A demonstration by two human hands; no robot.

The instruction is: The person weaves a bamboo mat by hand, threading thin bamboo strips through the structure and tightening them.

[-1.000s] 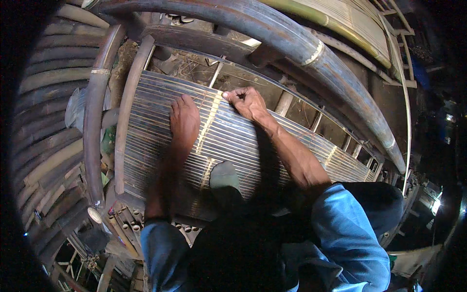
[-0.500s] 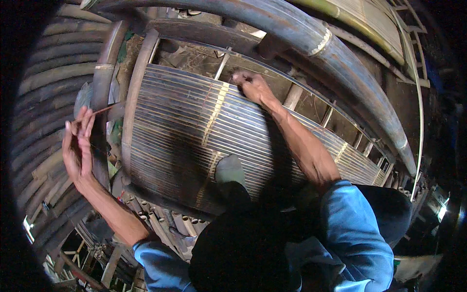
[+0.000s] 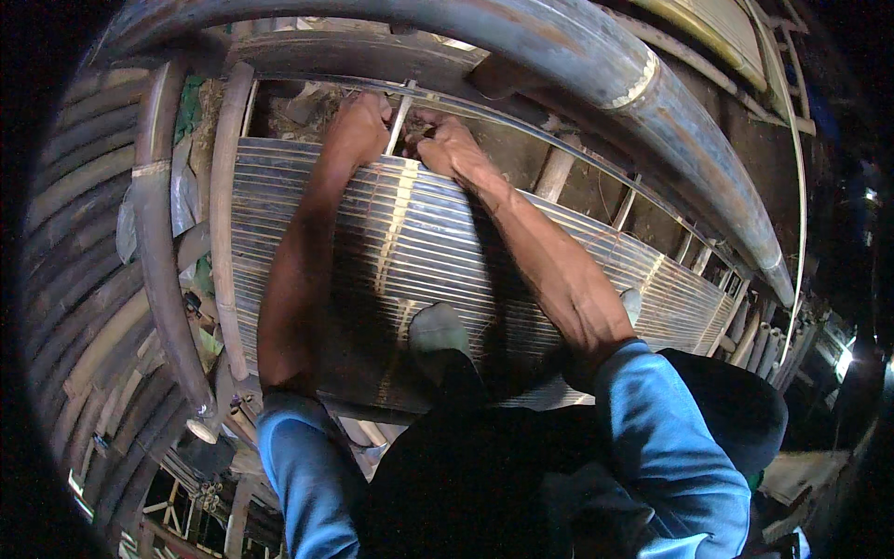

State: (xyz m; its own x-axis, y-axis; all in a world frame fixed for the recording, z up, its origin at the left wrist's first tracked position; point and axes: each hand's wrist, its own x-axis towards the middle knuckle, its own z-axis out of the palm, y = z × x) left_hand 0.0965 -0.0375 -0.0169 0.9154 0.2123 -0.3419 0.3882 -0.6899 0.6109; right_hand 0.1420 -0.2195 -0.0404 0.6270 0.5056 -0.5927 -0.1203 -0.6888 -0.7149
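Observation:
A panel of dark bamboo slats (image 3: 307, 200) lies under me, with narrow pale gaps between the slats. Just beyond its far edge, my left hand (image 3: 361, 129) has curled fingers beside a pale upright crosspiece (image 3: 400, 116). My right hand (image 3: 449, 149) is close by on the other side of that crosspiece, fingers bent and drawn together. Whatever the fingertips grip is hidden or too small to make out. A light, knotted-looking band (image 3: 396, 219) runs across the slats just below the hands.
My foot in a grey-green covering (image 3: 438, 331) rests on the slats. A thick bamboo pole (image 3: 559, 47) arches along the far side. At left stand a bamboo post (image 3: 158, 196) and a stack of dark poles (image 3: 84, 224). A bright lamp (image 3: 845, 361) shines at right.
My left hand, stretched out left with a thin reddish-brown strand, has swung right and forward to the panel's far edge. My right hand has shifted slightly left; the whole view has turned a little.

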